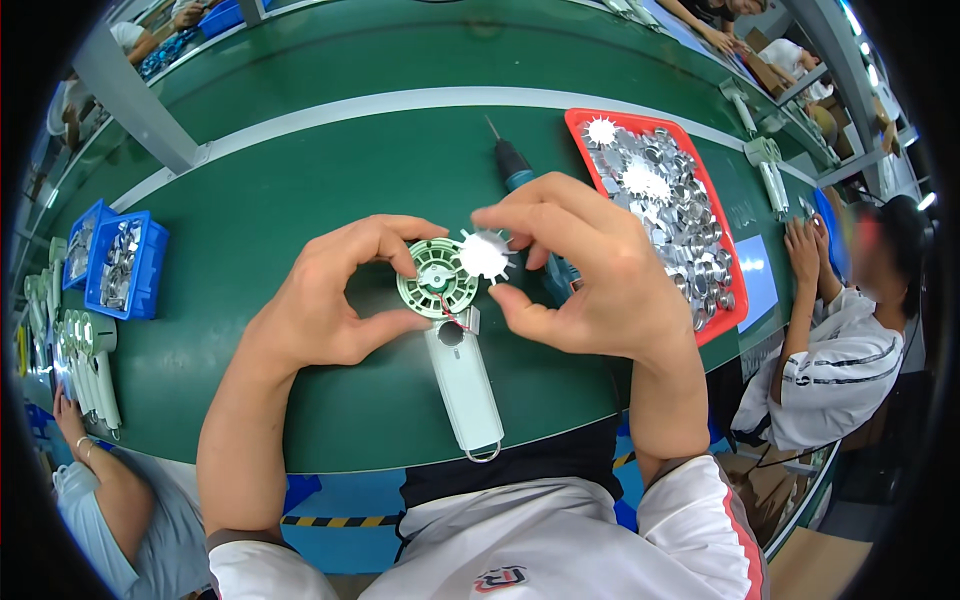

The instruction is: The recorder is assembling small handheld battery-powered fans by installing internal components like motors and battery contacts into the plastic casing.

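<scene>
A pale green handheld fan body (pixel 465 390) lies on the green table in front of me, its metal loop toward my body. Its round open head shows a slotted ring, a hub in the middle and thin red and dark wires near the neck. Around the left side of that head, my left hand (pixel 325 290) is closed with thumb and fingers. My right hand (pixel 600 270) pinches a shiny silver disc with prongs round its edge (pixel 486 256). The disc is held at the head's right edge, overlapping it in view; whether they touch I cannot tell.
Behind my right hand lies an electric screwdriver (pixel 511 160), partly hidden. A red tray (pixel 738 305) of silver discs stands to the right, blue bins (pixel 150 275) of metal parts to the left. More fan bodies (pixel 100 375) lie at the left edge. Co-workers sit on both sides.
</scene>
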Available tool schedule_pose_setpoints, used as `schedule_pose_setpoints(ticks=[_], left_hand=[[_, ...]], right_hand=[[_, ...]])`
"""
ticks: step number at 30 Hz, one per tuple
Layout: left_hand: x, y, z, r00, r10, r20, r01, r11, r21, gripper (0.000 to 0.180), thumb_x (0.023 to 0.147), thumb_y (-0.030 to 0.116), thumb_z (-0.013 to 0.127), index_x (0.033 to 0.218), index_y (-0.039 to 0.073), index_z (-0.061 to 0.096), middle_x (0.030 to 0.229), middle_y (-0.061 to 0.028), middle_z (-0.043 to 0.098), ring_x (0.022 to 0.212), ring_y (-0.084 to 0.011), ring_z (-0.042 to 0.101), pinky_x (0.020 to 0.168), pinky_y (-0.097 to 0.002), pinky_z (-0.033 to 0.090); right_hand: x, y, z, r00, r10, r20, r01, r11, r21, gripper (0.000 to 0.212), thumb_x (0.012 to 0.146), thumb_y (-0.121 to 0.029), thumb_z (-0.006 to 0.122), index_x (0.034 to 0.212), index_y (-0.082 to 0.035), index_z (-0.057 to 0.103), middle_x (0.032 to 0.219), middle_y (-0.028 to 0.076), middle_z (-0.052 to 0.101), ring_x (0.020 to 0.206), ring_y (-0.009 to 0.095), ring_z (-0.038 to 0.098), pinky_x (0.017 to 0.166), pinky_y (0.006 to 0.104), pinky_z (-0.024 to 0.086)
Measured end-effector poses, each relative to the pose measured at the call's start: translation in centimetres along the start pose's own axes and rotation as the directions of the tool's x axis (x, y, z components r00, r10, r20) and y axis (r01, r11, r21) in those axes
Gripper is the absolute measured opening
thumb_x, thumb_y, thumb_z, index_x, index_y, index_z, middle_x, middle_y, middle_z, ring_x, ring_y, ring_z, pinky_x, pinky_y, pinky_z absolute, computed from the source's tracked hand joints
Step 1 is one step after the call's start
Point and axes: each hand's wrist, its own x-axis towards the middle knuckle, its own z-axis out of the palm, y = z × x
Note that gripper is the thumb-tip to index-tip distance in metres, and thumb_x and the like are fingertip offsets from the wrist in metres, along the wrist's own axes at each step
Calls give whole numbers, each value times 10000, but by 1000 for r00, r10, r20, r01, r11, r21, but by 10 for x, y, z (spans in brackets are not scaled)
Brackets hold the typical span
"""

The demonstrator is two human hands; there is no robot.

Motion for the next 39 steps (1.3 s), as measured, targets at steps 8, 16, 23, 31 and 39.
schedule_pose_setpoints(ticks=[8,16,23,31,39], left_hand=[[1,-1,1,997,-71,-1,71,995,-68,565,805,76,998,1194,42,589,1416,-216,750,1272,-363,766,1055,-452,653],[2,-2,2,1000,-31,-4,30,996,-85,604,797,79,1008,1219,33,578,1399,-204,751,1266,-371,766,1035,-476,671],[2,-1,2,1000,-20,-15,19,996,-85,606,787,78,1013,1218,30,589,1388,-203,752,1262,-373,767,1031,-475,676],[2,0,2,999,-34,-15,33,997,-65,589,796,93,1010,1220,31,606,1389,-200,756,1249,-368,771,1034,-471,674],[2,1,2,999,-23,-22,22,998,-65,580,796,78,1002,1213,28,601,1382,-198,760,1242,-368,776,1044,-476,673]], right_hand=[[9,4,17,990,-116,83,114,993,24,403,760,-29,919,1147,-30,810,1122,116,748,947,256,752,741,353,645],[12,2,18,983,-120,137,126,991,-41,359,789,-54,914,1137,-49,827,1124,128,742,981,298,742,784,401,632],[13,-2,20,982,-113,153,123,990,-63,333,793,-27,892,1121,-46,837,1126,135,739,981,300,732,771,405,616],[14,-1,16,984,-118,134,124,991,-41,340,775,24,881,1107,-35,839,1127,140,762,971,295,746,759,377,637],[11,0,17,988,-105,117,106,994,-5,367,754,24,902,1111,-41,846,1162,136,776,1003,279,773,771,360,660]])
